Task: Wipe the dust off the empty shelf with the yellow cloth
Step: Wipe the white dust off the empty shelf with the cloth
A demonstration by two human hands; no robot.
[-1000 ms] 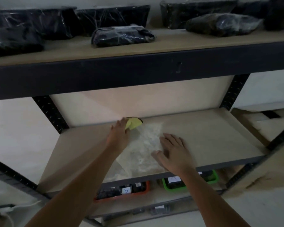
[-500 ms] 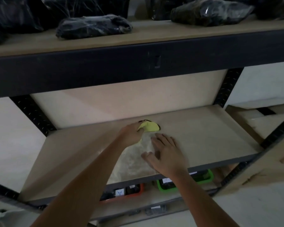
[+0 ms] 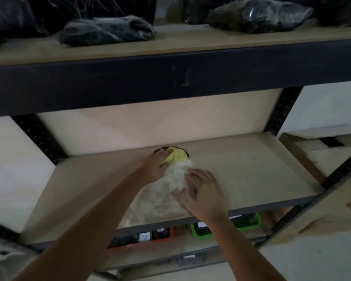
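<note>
Both hands rest on the shelf (image 3: 251, 169): left hand (image 3: 154, 169) gripping yellow cloth (image 3: 177, 156), right hand (image 3: 203, 193) flat, empty.

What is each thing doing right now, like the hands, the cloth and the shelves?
left hand: gripping the cloth
yellow cloth: bunched, pressed on the shelf near the back
right hand: flat, fingers spread
empty shelf: pale dusty patch in the middle
top shelf: loaded with dark wrapped bundles

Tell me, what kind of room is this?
Probably a storeroom. A metal rack shelf holds black plastic-wrapped bundles on the level above, and labelled orange and green bins sit below. The left hand wipes it with a yellow cloth.
</note>
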